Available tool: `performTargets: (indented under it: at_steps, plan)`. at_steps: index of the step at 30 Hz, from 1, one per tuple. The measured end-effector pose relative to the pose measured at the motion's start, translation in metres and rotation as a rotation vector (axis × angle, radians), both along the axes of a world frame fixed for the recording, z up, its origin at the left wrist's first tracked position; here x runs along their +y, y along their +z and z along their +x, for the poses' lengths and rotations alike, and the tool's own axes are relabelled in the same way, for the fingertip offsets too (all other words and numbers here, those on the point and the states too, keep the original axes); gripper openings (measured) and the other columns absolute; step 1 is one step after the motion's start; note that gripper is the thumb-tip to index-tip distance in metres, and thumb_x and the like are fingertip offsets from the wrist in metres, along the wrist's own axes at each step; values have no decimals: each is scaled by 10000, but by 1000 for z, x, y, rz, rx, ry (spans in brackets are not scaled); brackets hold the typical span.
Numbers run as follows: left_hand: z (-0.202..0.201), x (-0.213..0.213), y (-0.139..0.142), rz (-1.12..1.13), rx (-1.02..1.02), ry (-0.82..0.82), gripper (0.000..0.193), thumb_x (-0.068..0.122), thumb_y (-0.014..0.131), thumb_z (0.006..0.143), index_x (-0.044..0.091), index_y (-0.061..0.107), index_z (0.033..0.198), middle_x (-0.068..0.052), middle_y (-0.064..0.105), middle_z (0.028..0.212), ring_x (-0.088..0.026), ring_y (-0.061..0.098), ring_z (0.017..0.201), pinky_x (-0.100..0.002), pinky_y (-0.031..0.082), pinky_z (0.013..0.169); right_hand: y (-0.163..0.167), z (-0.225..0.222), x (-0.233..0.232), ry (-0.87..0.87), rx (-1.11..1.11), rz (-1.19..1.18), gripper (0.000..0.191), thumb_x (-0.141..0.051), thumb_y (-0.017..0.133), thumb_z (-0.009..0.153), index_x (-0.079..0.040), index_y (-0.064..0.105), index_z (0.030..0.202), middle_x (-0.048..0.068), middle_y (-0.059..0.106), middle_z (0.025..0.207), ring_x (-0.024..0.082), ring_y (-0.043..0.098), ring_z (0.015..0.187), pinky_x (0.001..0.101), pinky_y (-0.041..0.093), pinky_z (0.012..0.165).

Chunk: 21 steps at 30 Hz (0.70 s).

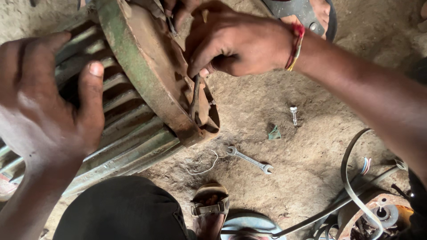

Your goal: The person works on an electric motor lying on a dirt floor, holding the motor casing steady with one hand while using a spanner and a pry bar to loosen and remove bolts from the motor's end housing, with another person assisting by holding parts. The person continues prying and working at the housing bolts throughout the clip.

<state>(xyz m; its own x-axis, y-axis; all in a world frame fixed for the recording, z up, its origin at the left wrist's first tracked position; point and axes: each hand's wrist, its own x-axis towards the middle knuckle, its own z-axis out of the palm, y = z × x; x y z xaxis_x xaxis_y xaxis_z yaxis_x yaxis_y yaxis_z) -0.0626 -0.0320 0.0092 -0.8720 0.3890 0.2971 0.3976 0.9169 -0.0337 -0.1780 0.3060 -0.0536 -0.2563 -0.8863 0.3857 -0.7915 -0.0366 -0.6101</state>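
Note:
A large finned electric motor body (pixel 124 129) lies on the dirt floor, with a rusty green-rimmed end cover (pixel 151 80) facing right. My left hand (pixel 49 106) rests flat on the grey fins, fingers spread, holding nothing. My right hand (pixel 240 42), with a red thread on the wrist, is shut on a dark spanner (pixel 195 100) whose lower end sits at a bolt on the end cover. Another person's fingers (pixel 178 11) touch the cover's top edge.
On the ground lie a shiny double-ended spanner (pixel 250 160), a loose bolt (pixel 293 114), a green scrap (pixel 274 133) and a thin wire (pixel 204 168). My knee (pixel 124 209) and sandalled foot (pixel 210 206) are below. Cables and a rusty part (pixel 378 213) lie at lower right; another sandalled foot (pixel 311 13) is at the top.

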Motion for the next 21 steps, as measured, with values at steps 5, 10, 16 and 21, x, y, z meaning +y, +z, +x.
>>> performTargets:
  at_steps: [5,10,16,21]
  plan:
    - [3,1,2,59,-47,-30,383,260,551,1141,-53,602,1356,-192,594,1226,-291,639,1061,-362,536,889,-59,17,2,-28,-212,-216,99,-48,739,994,-86,768,1080,76,775,1118,204,701,1091,481,396,1129]
    - [7,1,6,74,-65,-37,368,214,569,1113,-53,594,1364,-203,590,1243,-306,635,1078,-374,536,912,-98,75,15,-277,-438,-246,87,-119,674,1035,-82,752,1024,69,734,900,144,665,857,378,456,891]
    - [7,19,18,66,-31,-20,341,208,637,1103,-45,616,1332,-212,601,1221,-331,632,1046,-400,544,893,-101,175,11,-571,-959,-304,228,-185,652,1096,36,667,1154,104,650,984,179,587,875,283,496,772]
    - [10,34,29,47,3,-8,324,202,694,1096,-38,635,1304,-219,610,1203,-353,629,1019,-422,550,877,-100,128,43,-739,-1067,-316,321,-168,687,997,-11,647,1273,8,736,1087,75,674,935,261,572,824]
